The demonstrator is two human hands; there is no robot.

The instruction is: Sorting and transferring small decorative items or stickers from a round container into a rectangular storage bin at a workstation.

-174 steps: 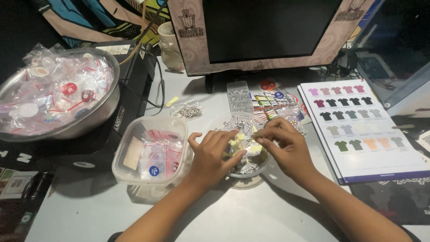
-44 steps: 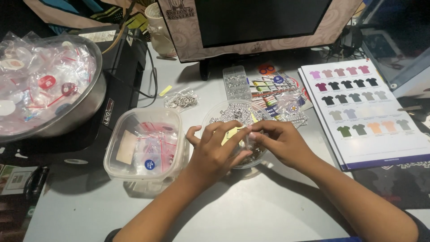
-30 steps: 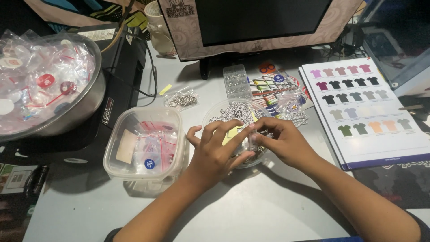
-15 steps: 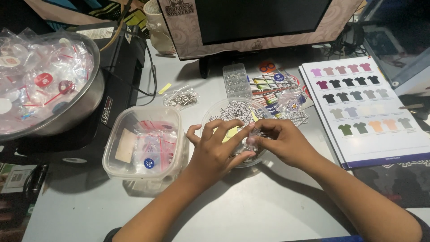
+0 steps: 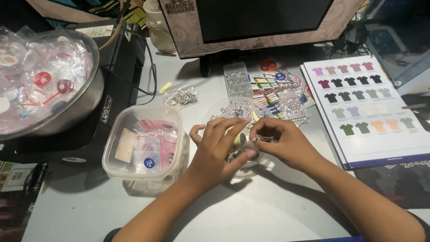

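Over the clear bowl [image 5: 233, 107], left hand [image 5: 217, 150] and right hand [image 5: 280, 143] pinch a small piece [image 5: 242, 140], mostly hidden by fingers.

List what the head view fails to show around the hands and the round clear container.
- Small piece pinched between left hand and right hand: fingers cover it, too small to identify.
- Round clear container: near half hidden under both hands.
- Steel bowl: cut off by the left edge.
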